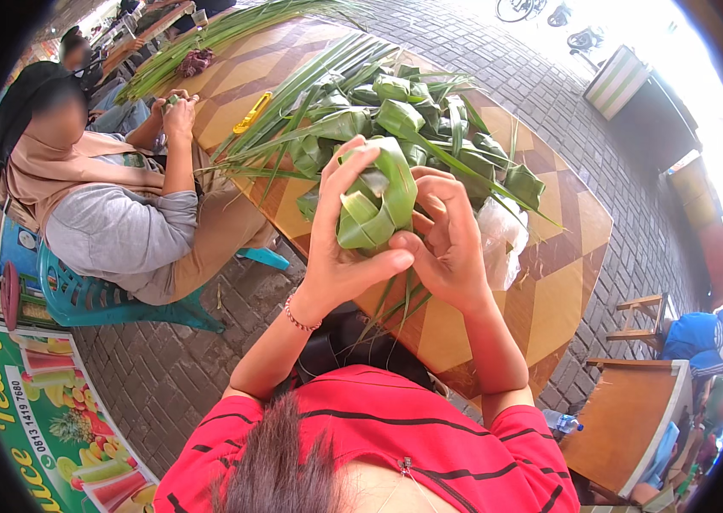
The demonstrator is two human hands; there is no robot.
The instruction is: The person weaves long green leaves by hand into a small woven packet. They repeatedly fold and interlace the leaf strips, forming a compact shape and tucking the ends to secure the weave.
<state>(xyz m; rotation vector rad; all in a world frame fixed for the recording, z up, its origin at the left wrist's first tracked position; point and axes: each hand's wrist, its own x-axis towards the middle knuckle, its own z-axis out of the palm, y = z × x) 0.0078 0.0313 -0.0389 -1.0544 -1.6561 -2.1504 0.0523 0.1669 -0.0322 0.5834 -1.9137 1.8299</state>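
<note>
A woven green palm-leaf pouch is held up over the near edge of the table, its top partly open with a pale strip end showing. My left hand grips it from the left, fingers over its top and thumb beneath. Against its lower right side rests my right hand, fingers curled and thumb close to the left thumb. Leaf strips dangle below the hands. Behind them, a heap of similar woven leaf pouches lies on the patterned wooden table, with long leaf strips at its left.
A yellow box cutter lies on the strips. A clear plastic bag sits right of my right hand. At the left, a person on a teal plastic chair holds a small green leaf piece. A dark red cloth lies farther back.
</note>
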